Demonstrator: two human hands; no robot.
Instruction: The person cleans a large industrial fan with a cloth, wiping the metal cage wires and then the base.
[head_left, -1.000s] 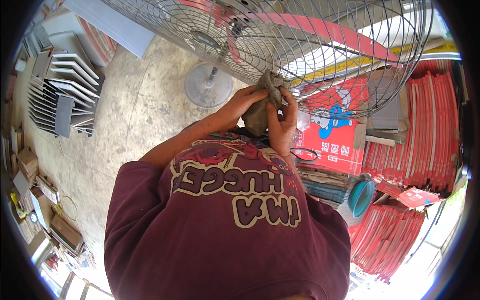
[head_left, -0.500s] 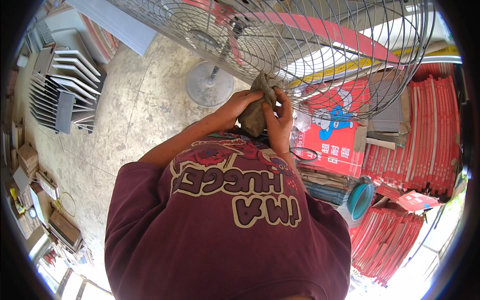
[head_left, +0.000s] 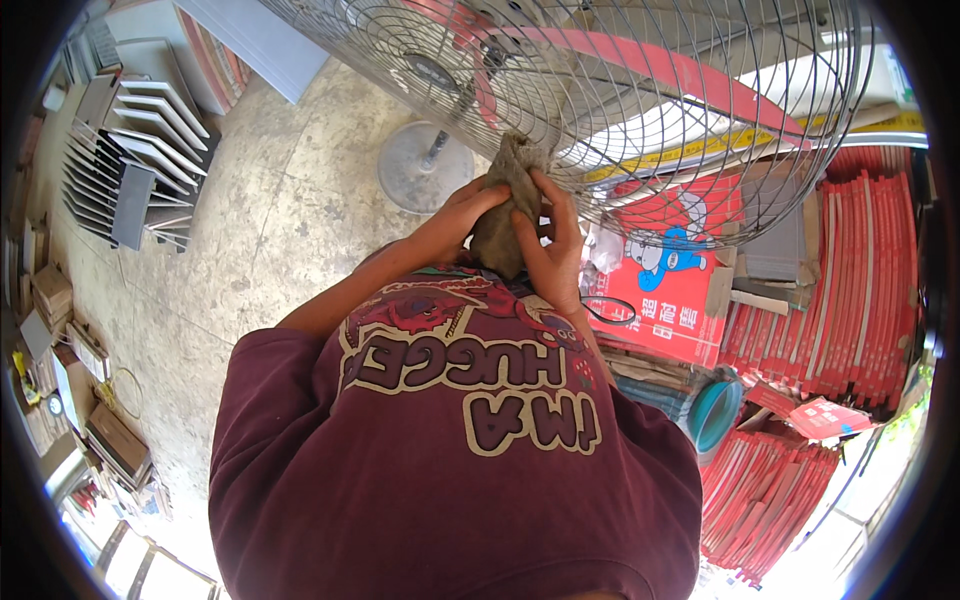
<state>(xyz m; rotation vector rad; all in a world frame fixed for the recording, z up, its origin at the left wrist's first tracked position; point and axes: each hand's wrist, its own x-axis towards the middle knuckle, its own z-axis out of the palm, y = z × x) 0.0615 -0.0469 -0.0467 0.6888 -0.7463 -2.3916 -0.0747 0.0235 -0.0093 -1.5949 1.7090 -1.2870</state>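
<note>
A dirty grey-brown cloth [head_left: 497, 245] is bunched between my two hands in front of my chest. From the left, my left hand [head_left: 468, 214] grips it with the thumb laid along its upper part. My right hand [head_left: 552, 245] holds the other side, thumb and fingers bent around the folds. The cloth's upper end is against the rim of a large wire-caged fan [head_left: 428, 68], and seems wrapped over it. Red blades [head_left: 690, 75] show through the cage. What lies inside the folds is hidden.
The fan's round grey base [head_left: 425, 168] stands on the worn concrete floor [head_left: 270, 200]. To the right are a red printed carton [head_left: 650, 300], stacked red boxes [head_left: 820, 290] and a teal basin [head_left: 714, 415]. A rack of panels [head_left: 130, 205] stands left, above cardboard boxes [head_left: 120, 445].
Both hands and the cloth have shifted slightly left, still at the fan's rim. My right fingers have changed their bend on the cloth. The surroundings moved a little with the head.
</note>
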